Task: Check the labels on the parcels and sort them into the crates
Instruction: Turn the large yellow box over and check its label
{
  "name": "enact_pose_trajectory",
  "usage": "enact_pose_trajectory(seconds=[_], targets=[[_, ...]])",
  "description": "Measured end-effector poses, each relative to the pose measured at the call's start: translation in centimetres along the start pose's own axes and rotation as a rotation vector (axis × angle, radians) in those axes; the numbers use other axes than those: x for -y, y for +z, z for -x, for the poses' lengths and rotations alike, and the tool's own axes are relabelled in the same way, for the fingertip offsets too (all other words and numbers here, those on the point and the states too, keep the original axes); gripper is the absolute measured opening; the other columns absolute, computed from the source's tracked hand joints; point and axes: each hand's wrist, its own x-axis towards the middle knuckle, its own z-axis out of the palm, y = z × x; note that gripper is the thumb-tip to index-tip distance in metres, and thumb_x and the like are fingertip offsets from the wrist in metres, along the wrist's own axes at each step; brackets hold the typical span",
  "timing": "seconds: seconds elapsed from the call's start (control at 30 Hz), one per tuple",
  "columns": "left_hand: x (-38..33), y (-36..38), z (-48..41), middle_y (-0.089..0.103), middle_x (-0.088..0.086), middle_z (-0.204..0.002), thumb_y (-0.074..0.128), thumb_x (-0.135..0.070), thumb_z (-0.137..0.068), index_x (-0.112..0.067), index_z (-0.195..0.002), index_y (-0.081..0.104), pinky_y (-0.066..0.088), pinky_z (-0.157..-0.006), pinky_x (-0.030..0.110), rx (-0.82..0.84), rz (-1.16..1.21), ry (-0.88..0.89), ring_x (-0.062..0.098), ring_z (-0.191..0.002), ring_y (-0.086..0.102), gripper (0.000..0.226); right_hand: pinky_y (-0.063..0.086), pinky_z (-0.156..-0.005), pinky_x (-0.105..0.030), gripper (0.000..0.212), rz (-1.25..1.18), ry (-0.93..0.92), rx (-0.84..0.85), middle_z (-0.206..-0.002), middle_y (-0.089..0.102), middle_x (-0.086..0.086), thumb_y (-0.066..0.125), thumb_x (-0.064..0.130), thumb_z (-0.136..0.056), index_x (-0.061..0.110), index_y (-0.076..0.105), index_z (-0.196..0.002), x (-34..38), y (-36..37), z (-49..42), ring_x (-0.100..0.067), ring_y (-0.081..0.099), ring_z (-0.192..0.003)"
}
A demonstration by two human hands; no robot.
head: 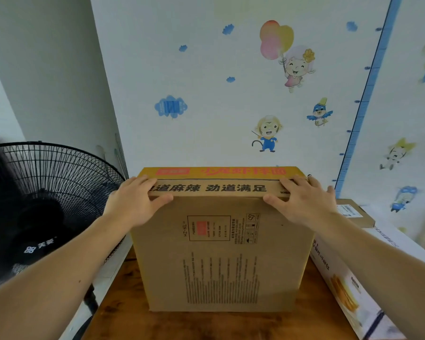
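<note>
A large brown cardboard parcel (221, 261) stands upright on a wooden table (172, 322), its printed side with a small red-marked label box facing me. My left hand (135, 202) grips its top left corner, fingers over the top and thumb on the front face. At the top right corner my right hand (302, 200) holds the parcel the same way. The yellow and red upper face shows behind my fingers.
A black standing fan (42, 212) is close on the left. To the right lie a long white printed box (349, 288) and a smaller brown parcel (353, 213) with a white label. A wall with cartoon stickers stands right behind the table.
</note>
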Motion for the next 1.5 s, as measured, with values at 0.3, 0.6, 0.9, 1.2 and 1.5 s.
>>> enact_pose_trajectory(seconds=[0.3, 0.6, 0.9, 1.2, 1.5], targets=[[0.5, 2.5, 2.5, 0.027, 0.008, -0.151, 0.067, -0.058, -0.081, -0.039, -0.144, 0.034, 0.049, -0.093, 0.048, -0.141, 0.602, -0.24, 0.037, -0.12, 0.049, 0.074, 0.036, -0.11, -0.05, 0.084, -0.291, 0.087, -0.086, -0.16, 0.018, 0.003, 0.036, 0.083, -0.081, 0.035, 0.035, -0.15, -1.0, 1.3, 1.1, -0.032, 0.018, -0.143], [0.1, -1.1, 1.9, 0.041, 0.008, -0.138, 0.059, -0.063, -0.085, -0.033, -0.138, 0.042, 0.044, -0.079, 0.038, -0.278, 0.554, -0.251, 0.032, -0.103, 0.055, 0.063, 0.041, -0.101, -0.046, 0.074, -0.337, 0.108, -0.187, -0.153, 0.034, 0.002, 0.036, 0.079, -0.085, 0.031, 0.051, -0.139, -0.3, -1.3, 1.7, -0.03, 0.029, -0.137], [-0.5, 0.5, 2.7, 0.031, 0.015, -0.147, 0.051, -0.056, -0.094, -0.027, -0.144, 0.035, 0.043, -0.079, 0.042, -0.184, 0.542, -0.309, 0.042, -0.11, 0.054, 0.06, 0.041, -0.102, -0.045, 0.071, -0.331, 0.09, -0.194, -0.141, 0.045, -0.003, 0.038, 0.075, -0.087, 0.021, 0.056, -0.13, 0.2, 0.3, 1.3, -0.03, 0.033, -0.132], [-0.5, 1.5, 2.3, 0.009, 0.014, -0.157, 0.057, -0.055, -0.09, -0.032, -0.152, 0.021, 0.039, -0.102, 0.053, -0.154, 0.542, -0.268, 0.042, -0.137, 0.029, 0.075, 0.03, -0.115, -0.049, 0.072, -0.357, 0.066, -0.26, -0.156, 0.023, -0.007, 0.046, 0.068, -0.089, 0.021, 0.042, -0.143, 0.2, 2.1, 0.4, -0.03, 0.012, -0.144], [-0.4, 4.5, 3.0, -0.02, 0.002, -0.161, 0.057, -0.066, -0.084, -0.048, -0.151, -0.01, 0.033, -0.108, 0.059, -0.151, 0.416, -0.241, 0.04, -0.145, 0.01, 0.097, 0.027, -0.117, -0.053, 0.085, -0.327, 0.055, -0.241, -0.162, -0.007, 0.001, 0.047, 0.069, -0.088, 0.033, 0.009, -0.154, 0.1, 4.3, 0.8, -0.031, -0.007, -0.149]])
